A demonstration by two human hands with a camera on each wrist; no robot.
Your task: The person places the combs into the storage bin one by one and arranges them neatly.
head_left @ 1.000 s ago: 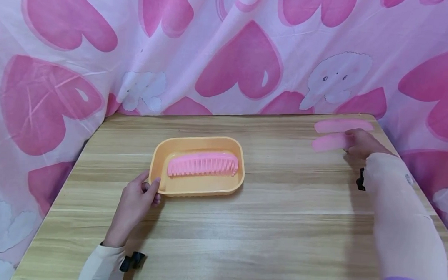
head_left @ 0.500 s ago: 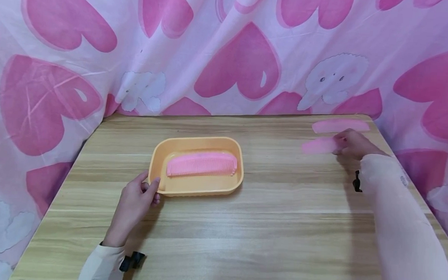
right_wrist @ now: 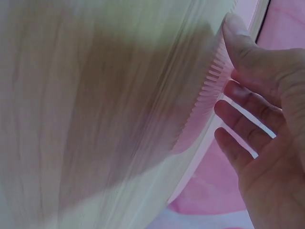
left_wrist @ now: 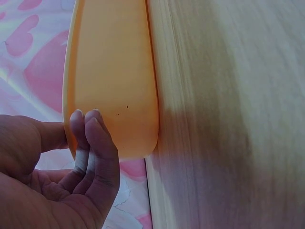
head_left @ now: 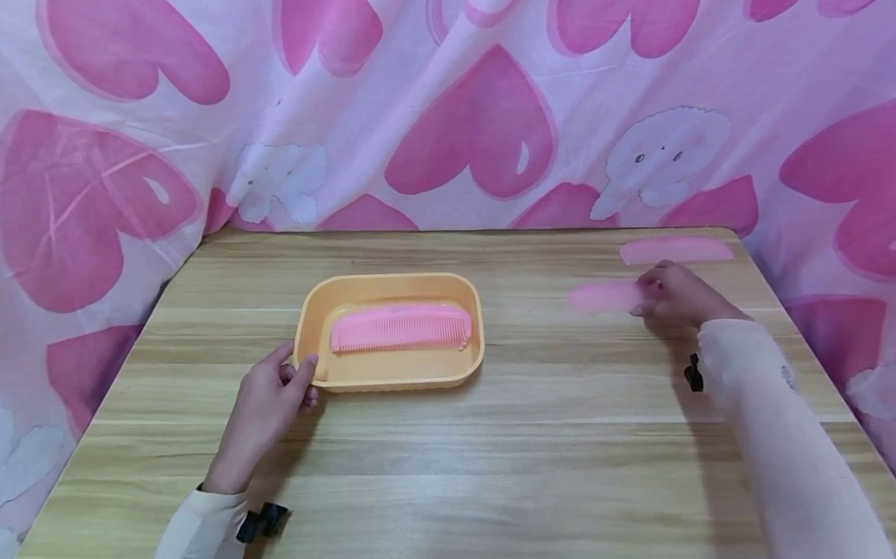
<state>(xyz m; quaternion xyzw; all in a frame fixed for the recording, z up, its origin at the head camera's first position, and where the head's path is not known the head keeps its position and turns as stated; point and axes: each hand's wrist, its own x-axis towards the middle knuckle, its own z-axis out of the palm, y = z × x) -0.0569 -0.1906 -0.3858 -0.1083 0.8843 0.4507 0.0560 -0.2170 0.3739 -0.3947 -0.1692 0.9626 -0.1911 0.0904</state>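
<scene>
The right hand [head_left: 676,294], at the right of the head view, has its grip narrowed on one end of a flat pink plastic comb [head_left: 605,296], thumb and fingers pinching it; the right wrist view shows the thumb tip [right_wrist: 238,36] on the toothed edge. The comb looks blurred and low over the wooden counter [head_left: 485,465], right of the frame's middle; I cannot tell whether it touches the wood. Just behind it, near the counter's far right corner, a second loose pink comb [head_left: 676,249] lies flat. At centre left, the left hand [head_left: 266,405] grips the near left corner of a shallow orange plastic tray [head_left: 319,307], thumb on the rim. One pink comb [head_left: 401,327] already lies inside. By my judgement, one comb is stowed, one is in hand, and one is untouched.
</scene>
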